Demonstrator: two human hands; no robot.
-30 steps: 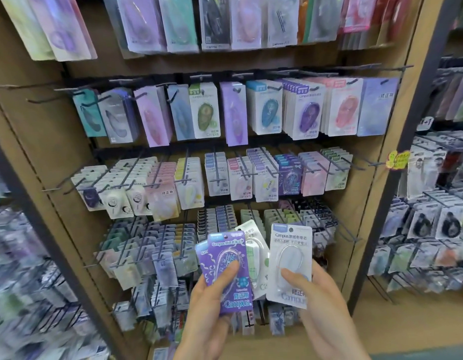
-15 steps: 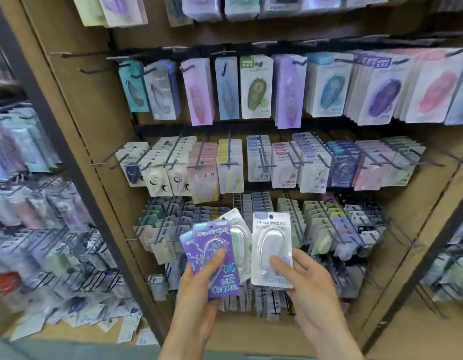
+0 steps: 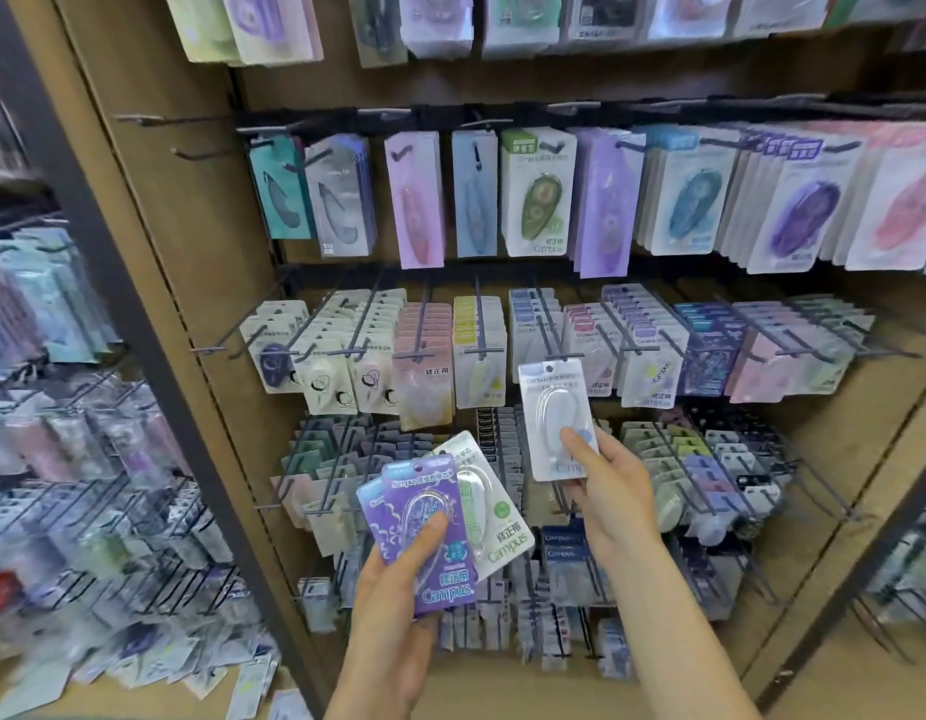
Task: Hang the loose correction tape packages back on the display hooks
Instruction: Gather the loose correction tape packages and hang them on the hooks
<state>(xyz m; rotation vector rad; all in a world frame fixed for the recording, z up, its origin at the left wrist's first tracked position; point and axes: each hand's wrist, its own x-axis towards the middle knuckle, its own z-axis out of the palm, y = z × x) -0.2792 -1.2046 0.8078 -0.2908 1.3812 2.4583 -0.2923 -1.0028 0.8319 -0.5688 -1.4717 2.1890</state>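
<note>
While left hand (image 3: 398, 579) grips 3 pkgs (image 3: 429, 532) (fanned), right hand (image 3: 609, 491) pinches 1 (image 3: 554, 413).

Black hooks (image 3: 481, 324) jut out in tight rows across the middle rail, packed with hanging packages (image 3: 424, 366), barely a gap between neighbours. Bare hooks (image 3: 201, 158) stick out by the left upright (image 3: 112, 283). Open air in front of the display panel, below the lowest row.

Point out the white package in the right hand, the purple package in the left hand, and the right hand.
white package (image 3: 551, 402): head view, on its clear blister.
purple package (image 3: 424, 504): head view, on its printed front.
right hand (image 3: 609, 491): head view, on its back.
</note>
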